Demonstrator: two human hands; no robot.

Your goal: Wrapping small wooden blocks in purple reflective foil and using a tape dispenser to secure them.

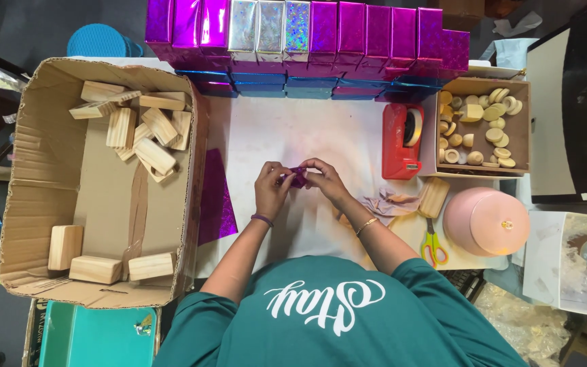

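While a row of wrapped boxes [307, 41] already stands stacked at the far edge of the tabletop [293, 129], approx a dozen bare wood blocks [140, 129] sit unwrapped in the carton [35, 204] at left, so plenty looks left to do. Both hands meet mid-tabletop: left hand [271, 182] & right hand [323, 178] pinch a small purple foil piece [298, 177] between fingertips, wrists raised, forearms angled inward. Foil sheet [215, 200] lies beside the carton; tape dispenser [402, 139] & scissors [433, 245] sit at right.
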